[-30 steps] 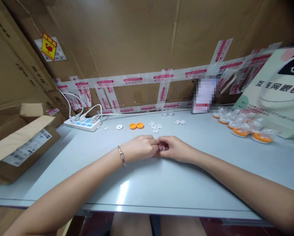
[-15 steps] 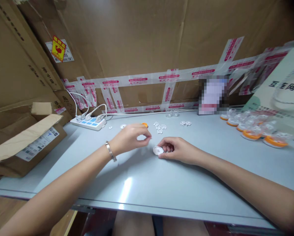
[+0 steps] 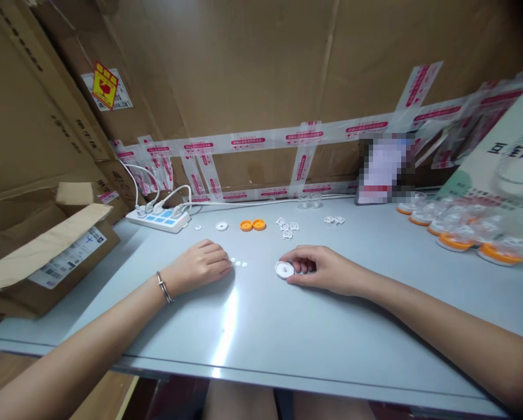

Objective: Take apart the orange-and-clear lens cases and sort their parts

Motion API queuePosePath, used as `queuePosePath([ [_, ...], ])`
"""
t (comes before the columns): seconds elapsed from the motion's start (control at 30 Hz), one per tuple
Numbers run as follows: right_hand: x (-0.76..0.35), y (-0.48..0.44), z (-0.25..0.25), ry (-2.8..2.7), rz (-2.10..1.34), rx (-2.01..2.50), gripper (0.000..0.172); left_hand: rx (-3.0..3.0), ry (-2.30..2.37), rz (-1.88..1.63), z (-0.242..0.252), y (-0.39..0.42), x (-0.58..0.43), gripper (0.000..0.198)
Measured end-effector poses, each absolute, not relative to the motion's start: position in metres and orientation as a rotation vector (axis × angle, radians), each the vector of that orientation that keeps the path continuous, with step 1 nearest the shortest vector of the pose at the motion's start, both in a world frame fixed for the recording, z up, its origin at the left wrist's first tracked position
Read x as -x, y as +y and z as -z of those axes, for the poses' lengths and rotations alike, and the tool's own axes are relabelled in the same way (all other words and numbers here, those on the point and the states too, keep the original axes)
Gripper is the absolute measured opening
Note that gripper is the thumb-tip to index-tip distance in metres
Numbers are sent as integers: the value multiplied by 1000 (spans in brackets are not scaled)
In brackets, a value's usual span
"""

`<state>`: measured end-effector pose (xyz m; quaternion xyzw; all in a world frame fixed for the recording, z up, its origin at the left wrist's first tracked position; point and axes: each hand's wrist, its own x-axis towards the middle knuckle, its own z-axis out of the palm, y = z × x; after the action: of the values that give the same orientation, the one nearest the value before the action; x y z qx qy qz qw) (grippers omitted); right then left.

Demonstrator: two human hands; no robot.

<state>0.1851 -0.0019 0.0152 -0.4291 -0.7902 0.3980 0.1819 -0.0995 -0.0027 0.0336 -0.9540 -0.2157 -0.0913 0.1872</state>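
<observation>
My right hand (image 3: 320, 269) grips a round white plastic disc (image 3: 284, 270) with a raised rim by its right edge, between thumb and fingers, close to the table top. My left hand (image 3: 206, 267) rests low over the table with its fingers bent and held together. Its fingertips are beside a few small white round pieces (image 3: 239, 263), and whatever they pinch is hidden. Farther back lie two orange rings (image 3: 252, 225), side by side, and a white ring (image 3: 222, 226). Several white cut-out plates (image 3: 286, 227) lie to the right of the orange rings.
A white power strip (image 3: 157, 219) with plugs stands at the back left, near an open cardboard box (image 3: 46, 256). Clear cups (image 3: 309, 202) and a phone (image 3: 382, 172) are along the back. Orange-based clear assemblies (image 3: 456, 239) line the right side. Two more plates (image 3: 334, 220) lie behind my right hand.
My left hand has moved left and down to the small white pieces, uncovering them and the orange rings. My right hand keeps hold of the white disc, almost in place.
</observation>
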Motion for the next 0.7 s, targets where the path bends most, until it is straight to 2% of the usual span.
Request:
queuePosePath([
  [0.33, -184, 0, -13, -2241, -1103, 1150, 32, 2990, -698, 362, -58, 11, 49, 16],
  [0.53, -183, 1, -11, -2274, -1052, 1119, 25, 3201, -822, 374, -51, 20, 13, 12],
  [0.7, -182, 1, -13, -2294, -1031, 1121, 22, 3101, -736, 394, -38, 22, 15, 11],
])
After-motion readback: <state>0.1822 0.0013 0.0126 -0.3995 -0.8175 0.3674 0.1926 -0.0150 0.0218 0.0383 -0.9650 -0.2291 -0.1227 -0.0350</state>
